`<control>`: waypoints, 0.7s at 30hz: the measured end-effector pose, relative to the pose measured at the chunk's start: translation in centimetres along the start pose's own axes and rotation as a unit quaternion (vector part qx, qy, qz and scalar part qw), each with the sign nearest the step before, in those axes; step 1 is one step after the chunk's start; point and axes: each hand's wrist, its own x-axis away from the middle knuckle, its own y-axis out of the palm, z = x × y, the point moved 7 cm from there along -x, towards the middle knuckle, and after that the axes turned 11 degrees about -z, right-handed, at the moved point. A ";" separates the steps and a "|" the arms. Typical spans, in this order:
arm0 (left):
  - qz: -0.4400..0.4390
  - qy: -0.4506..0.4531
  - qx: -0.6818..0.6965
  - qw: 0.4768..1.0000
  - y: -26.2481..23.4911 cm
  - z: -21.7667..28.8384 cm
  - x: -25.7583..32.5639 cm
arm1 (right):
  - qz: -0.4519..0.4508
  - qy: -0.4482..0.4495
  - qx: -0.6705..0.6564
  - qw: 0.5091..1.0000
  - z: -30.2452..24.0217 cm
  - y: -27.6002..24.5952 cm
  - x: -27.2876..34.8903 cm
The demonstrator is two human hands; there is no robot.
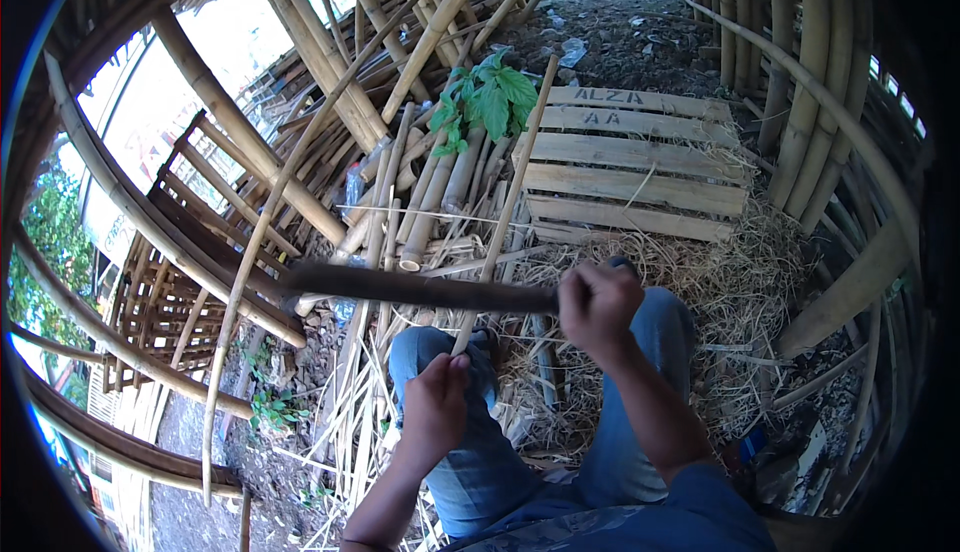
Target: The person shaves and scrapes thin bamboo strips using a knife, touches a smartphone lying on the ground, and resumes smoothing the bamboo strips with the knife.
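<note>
Motion blur smears the long dark blade [400,286], so its edge and tip near the left end are hard to make out; the right hand [598,307] has its grip pressed tight around the handle, which the fingers hide. Blade lies crosswise above the knees. The left hand [437,402] pinches the lower end of a thin bamboo strip [505,207] that rises steeply toward a wooden pallet [640,167]; the strip's base is hidden inside the fist. Jeans-clad knees [440,347] sit beneath both hands. Cut bamboo poles [440,187] and a green leafy sprig [487,100] lie beyond, dry straw [745,282] to the right. Fisheye rim darkens and cuts off the corners
</note>
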 end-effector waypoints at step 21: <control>-0.018 -0.037 -0.032 0.999 0.5 3.5 1.8 | 0.032 -0.137 0.062 0.988 -0.7 -3.0 -1.1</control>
